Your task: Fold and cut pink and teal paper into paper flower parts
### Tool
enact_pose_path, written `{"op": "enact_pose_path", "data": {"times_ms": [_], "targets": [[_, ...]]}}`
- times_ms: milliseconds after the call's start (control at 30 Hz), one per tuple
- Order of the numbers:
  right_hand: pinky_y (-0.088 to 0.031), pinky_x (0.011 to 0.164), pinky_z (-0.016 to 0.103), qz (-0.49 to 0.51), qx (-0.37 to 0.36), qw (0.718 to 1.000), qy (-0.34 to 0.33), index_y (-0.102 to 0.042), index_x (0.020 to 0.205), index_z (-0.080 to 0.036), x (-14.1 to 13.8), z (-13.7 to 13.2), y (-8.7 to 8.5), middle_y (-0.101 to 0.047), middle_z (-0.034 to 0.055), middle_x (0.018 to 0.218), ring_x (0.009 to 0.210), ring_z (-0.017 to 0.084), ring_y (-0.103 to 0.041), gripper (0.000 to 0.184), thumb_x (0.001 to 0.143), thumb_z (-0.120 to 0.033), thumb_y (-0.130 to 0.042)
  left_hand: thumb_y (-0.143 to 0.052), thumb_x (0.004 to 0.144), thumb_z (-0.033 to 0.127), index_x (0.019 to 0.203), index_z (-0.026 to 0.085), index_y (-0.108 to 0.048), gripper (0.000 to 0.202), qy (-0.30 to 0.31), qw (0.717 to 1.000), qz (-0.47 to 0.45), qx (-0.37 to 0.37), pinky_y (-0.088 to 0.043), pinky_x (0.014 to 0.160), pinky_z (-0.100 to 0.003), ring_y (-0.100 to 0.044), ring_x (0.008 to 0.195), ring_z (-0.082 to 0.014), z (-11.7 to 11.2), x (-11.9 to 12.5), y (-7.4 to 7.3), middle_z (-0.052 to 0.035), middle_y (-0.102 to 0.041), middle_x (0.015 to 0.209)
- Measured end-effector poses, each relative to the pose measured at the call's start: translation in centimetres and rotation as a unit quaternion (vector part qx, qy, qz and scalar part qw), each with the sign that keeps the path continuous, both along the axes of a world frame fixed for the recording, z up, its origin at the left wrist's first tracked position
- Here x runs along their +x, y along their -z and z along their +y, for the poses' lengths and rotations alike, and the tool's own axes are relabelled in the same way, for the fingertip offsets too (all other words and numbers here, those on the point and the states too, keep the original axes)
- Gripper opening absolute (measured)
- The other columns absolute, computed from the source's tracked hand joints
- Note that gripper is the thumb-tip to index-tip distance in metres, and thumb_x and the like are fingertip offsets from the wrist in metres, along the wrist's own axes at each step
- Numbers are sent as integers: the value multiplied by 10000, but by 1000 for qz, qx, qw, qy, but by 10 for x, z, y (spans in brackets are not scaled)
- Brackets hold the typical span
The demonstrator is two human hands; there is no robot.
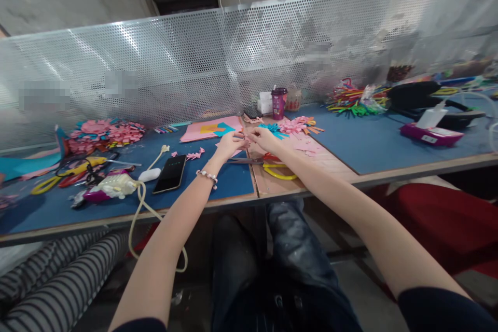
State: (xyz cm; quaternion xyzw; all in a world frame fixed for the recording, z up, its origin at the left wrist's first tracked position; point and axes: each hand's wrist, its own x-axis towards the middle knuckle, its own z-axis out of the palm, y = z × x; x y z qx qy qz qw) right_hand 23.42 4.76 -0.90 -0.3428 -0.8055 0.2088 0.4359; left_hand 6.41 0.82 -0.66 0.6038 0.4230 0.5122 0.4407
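My left hand (232,144) and my right hand (263,140) meet above the table's middle, fingers pinched around a small pink paper piece (246,141), mostly covered by the fingertips. Beneath them lie scissors with yellow handles (280,172), partly hidden by my right forearm. Just behind my left hand is a stack of pink paper (192,132) with an orange sheet (208,128) and a blue sheet (225,129) on top. Fringed pink paper strips (298,125) and blue ones (274,129) lie beyond my right hand.
Left of me are a phone (170,174), a power strip (116,187) with a looping cord, a yellow glue gun (83,166) and a pink paper heap (105,135). A purple cup (279,104) stands at the back. A perforated metal divider (187,62) closes the far edge.
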Motion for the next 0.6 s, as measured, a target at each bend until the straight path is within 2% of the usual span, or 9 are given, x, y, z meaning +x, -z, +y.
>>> {"op": "enact_pose_path", "data": {"times_ms": [167,300,433,533,600], "targets": [[-380,648,258,-1,19,1000,10,-575,709,-153,-2,0,4,-599,11,702,651,134,-481,252,897,-309,-512,-834,707,228,834,109,-627,271,27,1000,1,-4,-574,846,-435,-724,733,-215,4,-2,5,-111,-732,791],[-438,712,277,11,33,999,16,-664,862,-141,-3,4,6,-685,53,844,739,160,-567,244,932,-302,-495,-833,702,242,872,121,-633,288,12,998,-57,5,-589,816,-405,-735,818,-230,10,-7,8,-109,-742,846],[-479,842,328,-15,120,993,9,-702,1028,-160,-5,10,12,-709,104,1048,942,207,-622,239,952,-308,-532,-826,692,198,889,127,-618,295,-3,993,-117,-16,-579,852,-395,-742,790,-213,12,-8,6,-97,-742,821],[-452,967,372,-42,198,979,32,-709,1050,-165,-7,11,16,-688,126,1132,1109,238,-589,238,964,-251,-504,-798,704,156,859,135,-592,259,-12,990,-141,-24,-573,863,-397,-738,738,-193,8,-7,2,-72,-734,782],[-456,966,376,-39,204,977,43,-711,1047,-169,-9,9,16,-686,129,1132,1103,242,-593,236,965,-255,-507,-782,715,140,848,139,-582,240,-17,989,-145,-19,-569,873,-404,-735,728,-188,6,-6,0,-61,-727,764]]}}
